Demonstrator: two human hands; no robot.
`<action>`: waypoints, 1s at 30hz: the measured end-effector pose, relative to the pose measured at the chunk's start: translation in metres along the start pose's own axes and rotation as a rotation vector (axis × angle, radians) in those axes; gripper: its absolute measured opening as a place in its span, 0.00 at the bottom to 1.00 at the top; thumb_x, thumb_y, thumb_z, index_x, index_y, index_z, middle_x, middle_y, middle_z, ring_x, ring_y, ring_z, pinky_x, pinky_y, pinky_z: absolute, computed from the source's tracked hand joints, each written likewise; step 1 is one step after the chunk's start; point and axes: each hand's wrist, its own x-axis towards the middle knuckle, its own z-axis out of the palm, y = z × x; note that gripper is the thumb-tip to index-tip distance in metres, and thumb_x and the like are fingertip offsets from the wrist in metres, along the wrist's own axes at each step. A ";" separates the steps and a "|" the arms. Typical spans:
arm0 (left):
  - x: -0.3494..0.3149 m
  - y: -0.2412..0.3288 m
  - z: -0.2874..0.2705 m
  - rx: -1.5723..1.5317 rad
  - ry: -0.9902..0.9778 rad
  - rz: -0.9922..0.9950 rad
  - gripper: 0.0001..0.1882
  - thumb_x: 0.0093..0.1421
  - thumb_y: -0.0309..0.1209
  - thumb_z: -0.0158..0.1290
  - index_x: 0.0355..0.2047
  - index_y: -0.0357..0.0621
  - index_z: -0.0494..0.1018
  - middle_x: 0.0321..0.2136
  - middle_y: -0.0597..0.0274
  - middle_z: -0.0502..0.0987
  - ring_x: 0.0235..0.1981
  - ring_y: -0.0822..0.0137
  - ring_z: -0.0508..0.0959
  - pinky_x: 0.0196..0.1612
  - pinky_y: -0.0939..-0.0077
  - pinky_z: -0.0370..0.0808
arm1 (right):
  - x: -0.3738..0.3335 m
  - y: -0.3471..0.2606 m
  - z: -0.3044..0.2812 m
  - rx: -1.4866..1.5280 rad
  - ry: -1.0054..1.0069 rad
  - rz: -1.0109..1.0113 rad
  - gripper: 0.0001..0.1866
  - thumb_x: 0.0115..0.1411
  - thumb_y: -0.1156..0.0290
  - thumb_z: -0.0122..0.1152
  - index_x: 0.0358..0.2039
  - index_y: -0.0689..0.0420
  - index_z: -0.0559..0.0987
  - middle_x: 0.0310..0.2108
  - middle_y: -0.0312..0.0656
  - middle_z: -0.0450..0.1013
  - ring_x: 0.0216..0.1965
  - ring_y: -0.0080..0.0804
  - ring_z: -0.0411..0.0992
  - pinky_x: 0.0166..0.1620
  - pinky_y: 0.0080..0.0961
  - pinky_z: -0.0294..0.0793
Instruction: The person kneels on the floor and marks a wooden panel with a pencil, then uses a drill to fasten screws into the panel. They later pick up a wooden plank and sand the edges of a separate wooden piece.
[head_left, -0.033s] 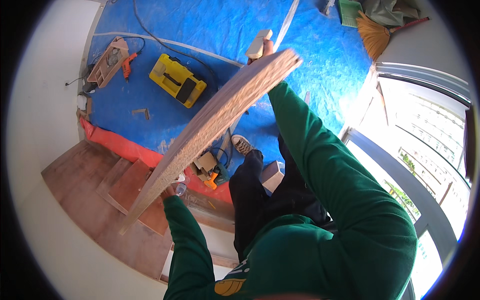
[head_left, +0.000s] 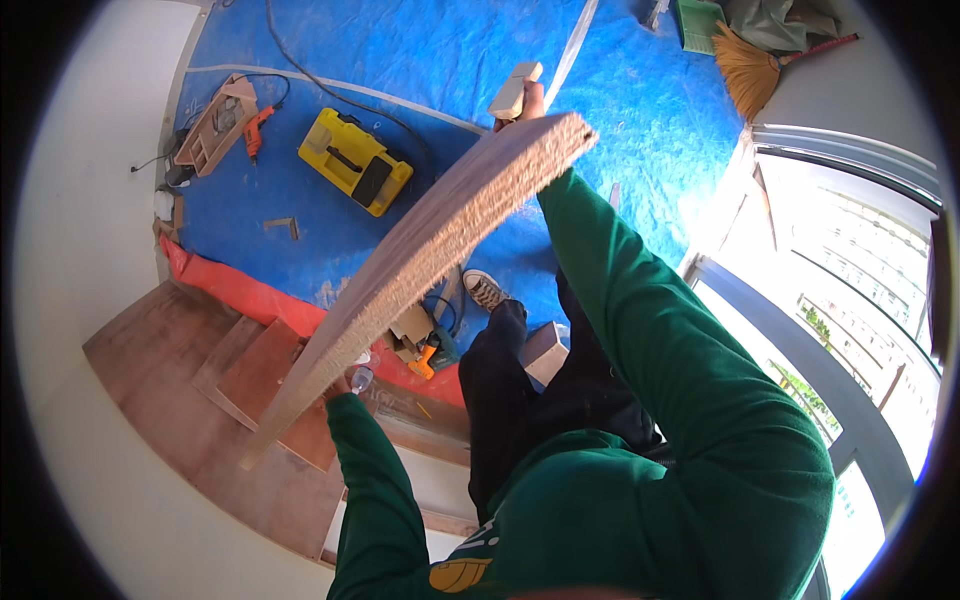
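A long wooden board [head_left: 430,245], its rough, grainy edge turned up toward me, slants from lower left to upper right between my arms. Beyond its upper end, my right hand [head_left: 533,102] is closed around a pale rectangular block [head_left: 515,90]; the board hides part of that hand. My left hand [head_left: 341,386] is at the board's lower part, with most of its fingers hidden behind the board; its grip cannot be made out. A small clear plastic thing [head_left: 362,378] shows right beside the left hand.
A yellow toolbox [head_left: 355,160], an orange power tool [head_left: 257,135] and a wooden tray [head_left: 217,125] lie on blue floor sheeting [head_left: 450,50]. Brown wooden panels [head_left: 180,370] are at left, an orange-handled tool [head_left: 424,362] near my foot. Glass doors [head_left: 840,280] and a broom [head_left: 748,75] stand right.
The board's upper end has shifted slightly down and left, showing more of its rough edge. My right hand and the block have moved slightly with it.
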 end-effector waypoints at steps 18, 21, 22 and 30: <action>-0.400 0.074 0.170 1.756 -1.446 0.967 0.41 0.64 0.36 0.66 0.74 0.41 0.61 0.62 0.49 0.77 0.67 0.45 0.74 0.70 0.49 0.68 | -0.099 -0.080 0.006 0.019 0.397 -0.272 0.29 0.69 0.46 0.65 0.50 0.63 0.76 0.40 0.43 0.76 0.43 0.33 0.76 0.46 0.35 0.76; -0.419 0.041 0.174 1.773 -1.643 0.818 0.34 0.63 0.32 0.66 0.69 0.50 0.71 0.57 0.49 0.81 0.61 0.41 0.78 0.63 0.47 0.75 | -0.153 -0.133 -0.025 -0.075 0.243 -0.217 0.36 0.67 0.44 0.68 0.54 0.66 0.74 0.43 0.47 0.77 0.45 0.38 0.79 0.46 0.40 0.84; -0.420 0.040 0.170 1.893 -1.606 0.625 0.33 0.63 0.32 0.65 0.69 0.50 0.72 0.57 0.49 0.81 0.59 0.40 0.79 0.60 0.48 0.78 | -0.174 -0.158 -0.039 -0.147 0.173 -0.181 0.37 0.66 0.43 0.69 0.55 0.67 0.74 0.43 0.47 0.77 0.46 0.39 0.80 0.45 0.41 0.86; -0.429 0.036 0.135 1.671 -1.784 0.460 0.33 0.64 0.31 0.63 0.70 0.47 0.70 0.58 0.47 0.80 0.53 0.41 0.83 0.54 0.50 0.81 | -0.359 -0.303 -0.128 -1.201 -0.421 0.013 0.27 0.74 0.59 0.59 0.64 0.67 0.75 0.39 0.47 0.81 0.32 0.34 0.83 0.37 0.33 0.82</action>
